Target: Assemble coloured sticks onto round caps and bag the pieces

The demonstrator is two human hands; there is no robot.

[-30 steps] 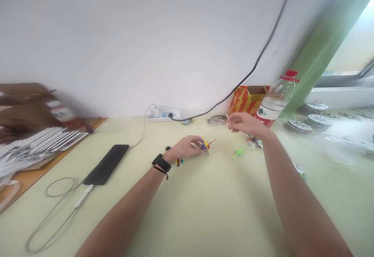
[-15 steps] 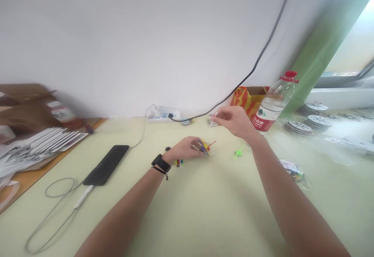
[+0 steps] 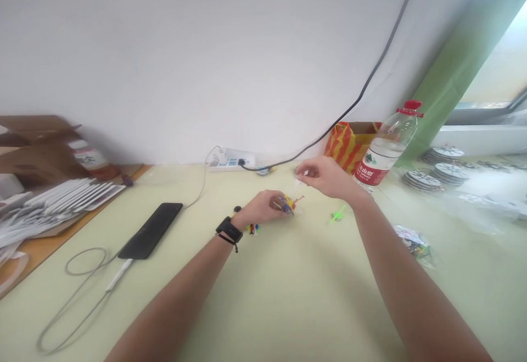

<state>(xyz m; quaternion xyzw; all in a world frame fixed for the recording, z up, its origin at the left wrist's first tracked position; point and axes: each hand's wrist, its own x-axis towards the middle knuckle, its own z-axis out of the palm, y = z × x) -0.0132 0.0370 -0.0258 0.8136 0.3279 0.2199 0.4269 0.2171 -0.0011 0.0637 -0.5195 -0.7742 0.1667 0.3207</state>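
Observation:
My left hand [image 3: 263, 207], with a black watch [image 3: 229, 231] on its wrist, curls round a small cluster of blue, yellow and red plastic pieces [image 3: 287, 204] at the middle of the table. Beyond it and to the right, my right hand [image 3: 329, 177] pinches a small whitish piece [image 3: 300, 179], too blurred to name. A bright green plastic piece [image 3: 337, 215] lies on the table below my right hand. More coloured bits [image 3: 252, 229] lie partly hidden under my left wrist, near a small black round piece [image 3: 237, 209].
A phone [image 3: 150, 231] charges on a cable at left, near a stack of white packets [image 3: 69, 203]. Along the wall lie a power strip [image 3: 230, 160] and a black cord. A water bottle [image 3: 385, 148], a bag of small parts [image 3: 415, 245] and stacked discs [image 3: 422, 180] are at right.
My right hand has come down a little with the whitish piece. My left hand stays in place on the coloured pieces, which are turned slightly.

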